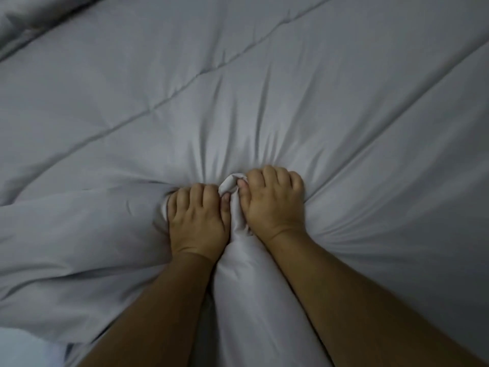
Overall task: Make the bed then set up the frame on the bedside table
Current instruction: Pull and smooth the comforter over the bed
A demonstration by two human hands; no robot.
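A grey quilted duvet [264, 88] fills almost the whole head view, with stitched seams running diagonally across it. My left hand [197, 221] and my right hand [272, 202] are side by side in the lower middle, both fisted on a bunched fold of the duvet. Creases fan out from the two grips. A ridge of gathered fabric [246, 287] runs back between my forearms toward me. No frame or bedside table is in view.
A darker rumpled fold of bedding [31, 19] lies at the top left corner. A pale white patch [23, 350] shows at the bottom left, under the duvet's edge.
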